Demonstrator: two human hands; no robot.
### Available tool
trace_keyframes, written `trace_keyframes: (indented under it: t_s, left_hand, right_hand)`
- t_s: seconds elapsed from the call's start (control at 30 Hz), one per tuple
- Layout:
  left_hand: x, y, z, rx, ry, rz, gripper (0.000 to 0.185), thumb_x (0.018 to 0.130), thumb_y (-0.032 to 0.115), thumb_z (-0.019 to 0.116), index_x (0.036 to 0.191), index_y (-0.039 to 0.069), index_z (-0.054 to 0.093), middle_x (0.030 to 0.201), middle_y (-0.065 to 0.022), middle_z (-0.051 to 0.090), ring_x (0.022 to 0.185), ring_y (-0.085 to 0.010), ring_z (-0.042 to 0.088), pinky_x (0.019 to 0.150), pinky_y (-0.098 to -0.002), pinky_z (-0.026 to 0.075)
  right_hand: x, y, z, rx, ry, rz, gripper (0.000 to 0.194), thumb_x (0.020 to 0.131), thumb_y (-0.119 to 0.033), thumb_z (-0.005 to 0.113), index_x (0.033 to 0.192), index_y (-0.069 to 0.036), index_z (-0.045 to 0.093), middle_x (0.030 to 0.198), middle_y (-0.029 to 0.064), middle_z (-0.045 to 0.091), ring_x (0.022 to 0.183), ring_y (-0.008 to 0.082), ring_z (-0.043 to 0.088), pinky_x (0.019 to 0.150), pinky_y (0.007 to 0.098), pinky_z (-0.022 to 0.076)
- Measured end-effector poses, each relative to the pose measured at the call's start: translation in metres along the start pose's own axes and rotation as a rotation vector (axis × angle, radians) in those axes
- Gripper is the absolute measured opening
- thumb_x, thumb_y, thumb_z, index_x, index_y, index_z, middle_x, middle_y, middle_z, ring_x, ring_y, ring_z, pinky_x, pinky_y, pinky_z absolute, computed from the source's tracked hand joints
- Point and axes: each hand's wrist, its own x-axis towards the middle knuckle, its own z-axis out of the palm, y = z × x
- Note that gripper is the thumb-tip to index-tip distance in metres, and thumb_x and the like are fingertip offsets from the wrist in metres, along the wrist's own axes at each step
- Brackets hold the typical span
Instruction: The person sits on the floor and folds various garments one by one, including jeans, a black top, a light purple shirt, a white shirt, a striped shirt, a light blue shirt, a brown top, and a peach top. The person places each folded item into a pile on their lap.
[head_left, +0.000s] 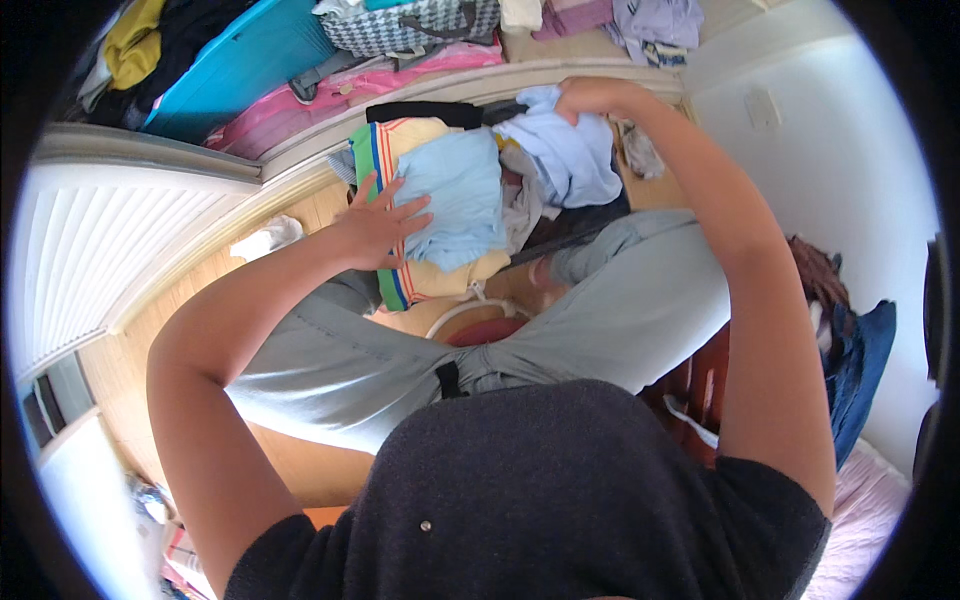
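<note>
My left hand (379, 229) lies with fingers spread on the left edge of a folded light-blue garment (454, 195). Under that garment is a pale-yellow cloth (431, 281) with a green, blue and red striped border. At the right of the pile, my right hand (596, 97) pinches the upper part of a pale periwinkle-blue garment (574, 161), its fingertips partly hidden by the cloth. Between the two blue garments shows a crumpled greyish garment (521, 206). Black fabric (427, 114) sticks out behind the pile.
Beyond a low ledge (480, 94) stand a houndstooth bag (412, 30), a turquoise panel (240, 71) and a pink bag (360, 82). A white louvred door (127, 247) is at left, a white cloth (268, 238) on the floor nearby. The white wall (810, 150) bounds the right.
</note>
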Motion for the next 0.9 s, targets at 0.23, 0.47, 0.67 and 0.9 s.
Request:
trace_keyframes:
  t_s: [0.23,0.47,0.67,0.9]
  left_hand:
    - [0.032,-0.015,-0.04,-1.292,0.105,0.068,0.062,0.097,0.057,0.053,0.145,0.019,0.048,0.154,-0.0092,0.041,0.14,-0.0309,0.039,0.117,-0.0527,0.022]
    - [0.017,-0.011,-0.125,-2.324,0.346,0.448,0.084,0.093,0.065,0.054,0.152,0.009,0.033,0.151,-0.0111,0.044,0.139,-0.0252,0.043,0.113,-0.0427,0.037]
    - [0.002,-0.024,-0.156,-2.241,0.525,0.455,0.057,0.105,0.039,0.046,0.148,0.004,0.038,0.145,-0.0129,0.05,0.134,-0.0265,0.05,0.111,-0.0453,0.042]
    - [-0.012,-0.014,-0.168,-2.293,0.541,0.499,0.06,0.104,0.044,0.047,0.149,0.006,0.037,0.146,-0.0107,0.049,0.133,-0.0244,0.05,0.112,-0.0428,0.041]
  right_hand:
    - [-0.11,-0.041,-0.061,0.387,0.433,-0.603,0.033,0.081,0.001,0.066,0.113,-0.002,0.068,0.109,0.0012,0.07,0.098,0.0108,0.062,0.09,0.0289,0.0494]
    - [-0.137,-0.113,-0.029,0.069,0.011,-1.18,0.024,0.071,0.01,0.061,0.087,-0.007,0.067,0.134,0.0098,0.057,0.136,0.0257,0.044,0.112,0.0437,0.0327]
    - [-0.128,-0.109,-0.011,0.279,0.356,-0.979,0.028,0.084,-0.013,0.076,0.108,-0.004,0.065,0.128,0.0072,0.06,0.113,0.0195,0.059,0.099,0.0353,0.0462]
    - [-0.124,-0.129,0.006,0.498,0.679,-0.828,0.071,0.079,-0.015,0.084,0.138,-0.004,0.047,0.136,0.0118,0.05,0.121,0.0215,0.053,0.102,0.0387,0.0459]
